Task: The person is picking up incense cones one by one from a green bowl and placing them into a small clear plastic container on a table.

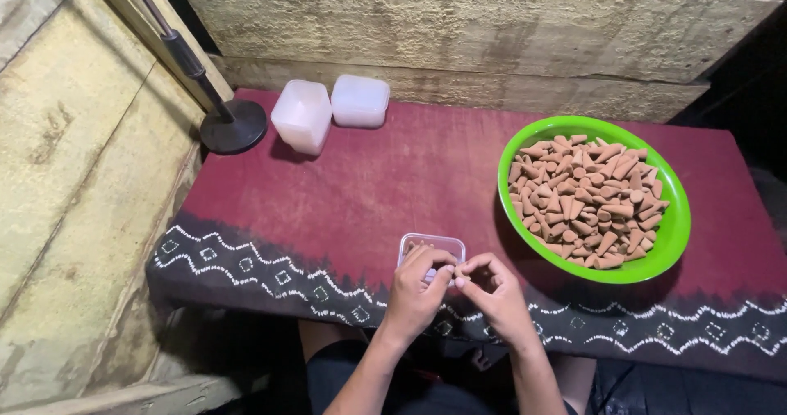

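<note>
Maroon patterned cloth (393,177) across the table; green bowl (676,218) of tan cones (586,202) at right. Left hand (418,288) and right hand (492,292) over small clear box (432,243) at the near edge, fingertips pinched together; contents too small to tell.

Packaging observed: three small plastic boxes, no labels, signs or screens.
Two translucent white square boxes (302,116) (359,101) stand side by side at the table's far left; one clear box (432,245) sits at the near edge, partly covered.
</note>
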